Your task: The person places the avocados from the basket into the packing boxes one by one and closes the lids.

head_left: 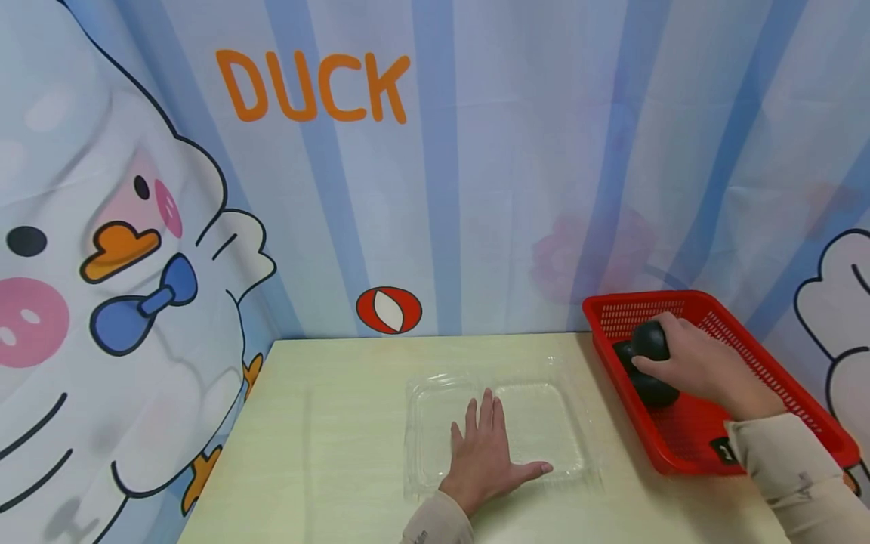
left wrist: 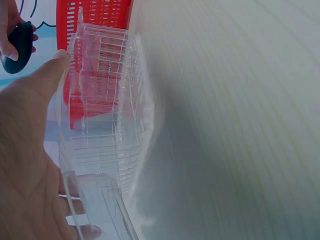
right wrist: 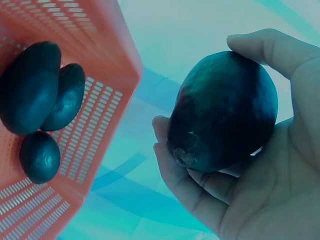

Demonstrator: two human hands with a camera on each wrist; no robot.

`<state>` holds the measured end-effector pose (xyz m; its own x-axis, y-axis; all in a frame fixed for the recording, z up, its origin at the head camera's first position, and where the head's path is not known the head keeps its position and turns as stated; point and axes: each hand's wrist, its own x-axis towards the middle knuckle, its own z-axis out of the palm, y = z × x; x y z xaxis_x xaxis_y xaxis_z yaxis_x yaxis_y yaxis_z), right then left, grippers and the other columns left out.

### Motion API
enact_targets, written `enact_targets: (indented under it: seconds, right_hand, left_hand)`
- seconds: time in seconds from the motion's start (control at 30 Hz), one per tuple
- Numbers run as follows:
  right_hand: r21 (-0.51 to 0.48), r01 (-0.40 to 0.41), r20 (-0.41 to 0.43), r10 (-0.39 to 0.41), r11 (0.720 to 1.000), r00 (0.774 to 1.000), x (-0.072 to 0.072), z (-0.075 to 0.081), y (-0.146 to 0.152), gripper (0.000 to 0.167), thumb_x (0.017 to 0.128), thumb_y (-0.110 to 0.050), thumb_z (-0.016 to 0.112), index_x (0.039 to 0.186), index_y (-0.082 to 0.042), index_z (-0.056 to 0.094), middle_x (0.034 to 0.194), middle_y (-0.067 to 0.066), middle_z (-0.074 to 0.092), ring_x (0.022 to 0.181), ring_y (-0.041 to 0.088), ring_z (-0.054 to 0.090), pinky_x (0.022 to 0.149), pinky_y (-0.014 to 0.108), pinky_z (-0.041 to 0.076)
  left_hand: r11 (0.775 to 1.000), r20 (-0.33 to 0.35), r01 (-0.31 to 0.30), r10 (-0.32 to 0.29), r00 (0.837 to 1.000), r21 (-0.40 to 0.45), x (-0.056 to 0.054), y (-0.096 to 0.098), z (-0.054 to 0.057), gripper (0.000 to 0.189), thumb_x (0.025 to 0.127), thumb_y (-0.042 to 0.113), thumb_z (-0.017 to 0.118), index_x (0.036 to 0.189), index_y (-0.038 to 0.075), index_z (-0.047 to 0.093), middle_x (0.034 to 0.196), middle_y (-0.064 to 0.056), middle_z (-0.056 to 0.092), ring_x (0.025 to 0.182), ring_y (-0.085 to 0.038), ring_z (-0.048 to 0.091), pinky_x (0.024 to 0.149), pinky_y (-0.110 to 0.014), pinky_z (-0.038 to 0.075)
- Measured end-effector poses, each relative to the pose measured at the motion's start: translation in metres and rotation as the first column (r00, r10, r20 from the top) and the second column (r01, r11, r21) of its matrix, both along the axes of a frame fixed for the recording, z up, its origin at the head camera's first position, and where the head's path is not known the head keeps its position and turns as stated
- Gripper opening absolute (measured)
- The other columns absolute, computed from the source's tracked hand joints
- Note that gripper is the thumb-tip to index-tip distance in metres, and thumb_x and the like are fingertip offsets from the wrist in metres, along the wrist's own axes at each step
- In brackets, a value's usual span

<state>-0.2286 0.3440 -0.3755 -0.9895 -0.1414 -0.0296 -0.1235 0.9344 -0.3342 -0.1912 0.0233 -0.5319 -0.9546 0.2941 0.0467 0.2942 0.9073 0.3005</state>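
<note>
My right hand [head_left: 703,366] grips a dark avocado [right wrist: 225,110], fingers and thumb curled round it, above the red basket [head_left: 693,431]. Three more dark avocados [right wrist: 31,90] lie inside that basket in the right wrist view. My left hand [head_left: 481,457] is spread over a clear plastic clamshell container [head_left: 540,423], fingers straight and thumb out to the right. In the left wrist view, the thumb reaches along the upper edge of the container [left wrist: 100,145]. Whether the palm presses on the plastic is hard to tell.
The pale wooden table [head_left: 347,423] carries the container in its middle and the basket at its right edge. A small black label [head_left: 723,451] sits in the near end of the basket. A printed duck curtain [head_left: 503,166] hangs behind the table.
</note>
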Motion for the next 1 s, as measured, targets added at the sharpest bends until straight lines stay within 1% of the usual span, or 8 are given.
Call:
enact_targets:
  seconds: [0.2, 0.3, 0.43, 0.63, 0.8, 0.9, 1.0]
  right_hand:
    - [-0.01, -0.003, -0.004, 0.003, 1.0, 1.0, 0.006, 0.0, -0.01, 0.085, 0.091, -0.052, 0.07, 0.142, 0.007, 0.034, 0.122, 0.029, 0.055, 0.093, 0.036, 0.062, 0.065, 0.05, 0.056]
    - [-0.015, -0.009, -0.007, 0.009, 1.0, 1.0, 0.008, -0.001, -0.013, 0.087, 0.091, -0.054, 0.069, 0.142, 0.007, 0.034, 0.122, 0.029, 0.056, 0.094, 0.036, 0.062, 0.066, 0.051, 0.056]
    - [-0.016, -0.009, -0.012, 0.009, 1.0, 1.0, 0.009, -0.002, -0.017, 0.088, 0.09, -0.057, 0.069, 0.141, 0.006, 0.034, 0.119, 0.027, 0.057, 0.091, 0.035, 0.062, 0.063, 0.048, 0.055]
    - [-0.024, -0.012, -0.012, 0.012, 1.0, 1.0, 0.011, -0.005, -0.024, 0.086, 0.091, -0.057, 0.068, 0.142, 0.004, 0.035, 0.12, 0.026, 0.056, 0.092, 0.034, 0.06, 0.062, 0.046, 0.054]
    - [-0.02, -0.011, 0.0, 0.011, 1.0, 1.0, 0.014, -0.008, -0.031, 0.086, 0.091, -0.055, 0.068, 0.142, 0.005, 0.034, 0.125, 0.028, 0.054, 0.099, 0.037, 0.059, 0.067, 0.052, 0.055]
    - [-0.013, -0.011, -0.012, 0.011, 1.0, 1.0, 0.017, -0.011, -0.038, 0.084, 0.091, -0.052, 0.069, 0.142, 0.005, 0.035, 0.127, 0.029, 0.054, 0.102, 0.039, 0.059, 0.072, 0.056, 0.055]
    - [-0.014, -0.02, -0.037, 0.019, 1.0, 0.999, 0.019, -0.014, -0.045, 0.08, 0.091, -0.049, 0.07, 0.14, 0.006, 0.038, 0.125, 0.027, 0.057, 0.103, 0.039, 0.06, 0.076, 0.058, 0.055]
  left_hand:
    - [1.0, 0.002, 0.003, -0.003, 1.0, 0.001, 0.0, 0.0, 0.001, 0.127, 0.072, 0.092, 0.055, 0.161, 0.006, 0.024, 0.17, -0.01, 0.016, 0.153, -0.035, 0.024, 0.11, -0.067, 0.034]
    - [1.0, -0.006, 0.004, -0.004, 1.0, -0.003, 0.0, 0.0, 0.002, 0.127, 0.072, 0.093, 0.053, 0.161, 0.006, 0.025, 0.17, -0.01, 0.017, 0.153, -0.035, 0.025, 0.109, -0.066, 0.035]
    - [1.0, -0.011, 0.004, -0.004, 1.0, -0.009, -0.001, 0.0, 0.002, 0.129, 0.071, 0.094, 0.051, 0.161, 0.006, 0.025, 0.17, -0.01, 0.017, 0.152, -0.035, 0.025, 0.109, -0.066, 0.036]
    - [1.0, 0.002, 0.005, -0.005, 1.0, -0.012, -0.003, 0.0, 0.001, 0.128, 0.072, 0.094, 0.051, 0.161, 0.007, 0.024, 0.17, -0.01, 0.016, 0.153, -0.035, 0.024, 0.109, -0.066, 0.035]
    - [1.0, 0.008, 0.005, -0.005, 1.0, -0.012, -0.003, 0.0, 0.002, 0.128, 0.072, 0.093, 0.053, 0.161, 0.007, 0.024, 0.17, -0.01, 0.016, 0.153, -0.035, 0.024, 0.11, -0.066, 0.035]
    - [1.0, 0.01, 0.004, -0.004, 1.0, -0.011, -0.002, 0.0, 0.002, 0.127, 0.072, 0.093, 0.054, 0.161, 0.006, 0.025, 0.17, -0.01, 0.017, 0.153, -0.035, 0.025, 0.109, -0.066, 0.035]
    - [1.0, 0.012, 0.004, -0.004, 1.0, -0.023, 0.0, 0.0, 0.002, 0.128, 0.071, 0.094, 0.052, 0.161, 0.007, 0.026, 0.17, -0.01, 0.017, 0.153, -0.035, 0.025, 0.109, -0.066, 0.036]
